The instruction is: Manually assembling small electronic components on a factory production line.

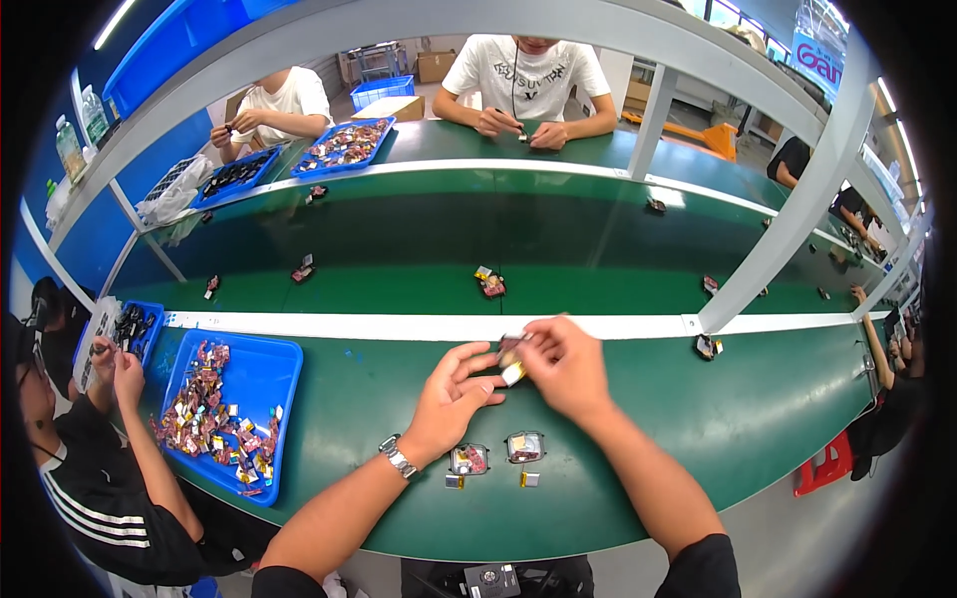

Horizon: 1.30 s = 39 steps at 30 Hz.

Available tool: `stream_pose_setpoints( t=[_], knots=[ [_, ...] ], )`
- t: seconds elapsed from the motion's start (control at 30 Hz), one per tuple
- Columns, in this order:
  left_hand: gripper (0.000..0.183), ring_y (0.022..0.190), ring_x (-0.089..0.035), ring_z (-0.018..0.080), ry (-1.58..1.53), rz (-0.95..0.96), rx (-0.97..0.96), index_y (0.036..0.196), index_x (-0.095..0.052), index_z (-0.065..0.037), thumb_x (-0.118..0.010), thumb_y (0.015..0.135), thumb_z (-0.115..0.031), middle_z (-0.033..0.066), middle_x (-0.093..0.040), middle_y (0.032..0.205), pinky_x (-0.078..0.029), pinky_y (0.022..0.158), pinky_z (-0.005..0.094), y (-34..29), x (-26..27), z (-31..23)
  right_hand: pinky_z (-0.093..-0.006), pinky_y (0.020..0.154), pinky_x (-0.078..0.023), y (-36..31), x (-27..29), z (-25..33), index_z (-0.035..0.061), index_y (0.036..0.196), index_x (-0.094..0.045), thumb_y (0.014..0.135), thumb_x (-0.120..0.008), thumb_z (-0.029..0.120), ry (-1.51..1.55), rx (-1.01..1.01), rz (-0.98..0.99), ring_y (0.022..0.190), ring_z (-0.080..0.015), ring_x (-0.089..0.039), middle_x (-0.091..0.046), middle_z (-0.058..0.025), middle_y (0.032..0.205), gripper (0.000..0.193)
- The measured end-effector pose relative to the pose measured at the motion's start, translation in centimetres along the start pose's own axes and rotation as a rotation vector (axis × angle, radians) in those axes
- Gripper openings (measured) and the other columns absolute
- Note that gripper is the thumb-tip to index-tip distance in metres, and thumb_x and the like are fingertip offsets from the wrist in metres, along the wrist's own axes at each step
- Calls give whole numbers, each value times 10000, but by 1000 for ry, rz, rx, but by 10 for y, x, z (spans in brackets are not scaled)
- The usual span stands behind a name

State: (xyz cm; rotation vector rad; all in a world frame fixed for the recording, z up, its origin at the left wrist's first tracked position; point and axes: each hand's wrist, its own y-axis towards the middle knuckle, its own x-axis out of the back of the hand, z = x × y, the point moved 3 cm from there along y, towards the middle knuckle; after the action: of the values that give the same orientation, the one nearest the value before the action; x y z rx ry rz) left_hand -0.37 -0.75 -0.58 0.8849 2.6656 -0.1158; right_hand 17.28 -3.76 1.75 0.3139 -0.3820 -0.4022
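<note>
Over the near edge of the green worktable, my right hand (570,367) pinches a small dark-cased circuit assembly (512,344). A silver battery with yellow tape (513,374) hangs below it. My left hand (451,395), with a metal-banded watch at the wrist, is curled around the assembly's left side, its fingertips and thumb against it. The fingers partly cover the assembly. Below my hands lie two similar open cases, a left one (469,459) and a right one (525,447), each with a small battery beside its lower edge.
Left of me stands a blue tray (289,399) heaped with circuit boards and batteries. A white rail (399,326) borders a green belt (399,284) carrying scattered assemblies. One assembly (708,347) lies right of my hands. Grey posts rise at right. Co-workers sit left and opposite.
</note>
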Motion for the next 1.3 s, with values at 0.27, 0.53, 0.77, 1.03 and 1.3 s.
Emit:
stream_pose_setpoints(
  t=[0.27, 0.53, 0.77, 1.03, 1.3],
  knots=[
    [342, 1049, -638, 237, 134, -17, -57, 1274, -469, 24, -518, 937, 12, 181, -600, 1198, -558, 872, 351, 8, 18, 0, -324, 681, -530, 89, 72, -89, -3, 951, -668, 799, -729, 104, -341, -289, -290, 726, -200, -665, -686, -94, 798, 196],
    [220, 904, -648, 163, 129, -55, -26, 1172, -538, 39, -515, 962, -20, 140, -647, 1073, -561, 754, 285, 9, 24, 1, -385, 711, -514, 76, -27, -47, -20, 1088, -561, 691, -845, 325, -672, 108, -112, 781, -290, -624, -639, -161, 917, 598],
    [220, 859, -647, 164, 139, -69, -35, 1173, -525, 28, -522, 968, -53, 143, -657, 1046, -542, 720, 281, 11, 21, -2, -385, 810, -503, 81, -17, -52, 52, 1151, -551, 693, -817, 188, -444, -39, 23, 941, -273, -627, -666, -118, 935, 547],
    [320, 838, -655, 172, 86, 19, 193, 1221, -528, 18, -460, 1026, -226, 128, -647, 1064, -541, 724, 286, 11, 38, -12, -355, 852, -504, 3, 8, 21, 114, 1327, -522, 739, -787, 130, -153, 157, 384, 1040, -235, -566, -691, -14, 1140, 645],
    [403, 963, -628, 139, -79, 379, 359, 1373, -465, 7, -491, 1016, -179, 98, -621, 1160, -549, 829, 299, 3, 18, -13, -378, 970, -487, -20, 17, 41, 131, 1334, -550, 759, -706, -8, -196, 247, 531, 1123, -274, -548, -628, -53, 1190, 612]
  ],
)
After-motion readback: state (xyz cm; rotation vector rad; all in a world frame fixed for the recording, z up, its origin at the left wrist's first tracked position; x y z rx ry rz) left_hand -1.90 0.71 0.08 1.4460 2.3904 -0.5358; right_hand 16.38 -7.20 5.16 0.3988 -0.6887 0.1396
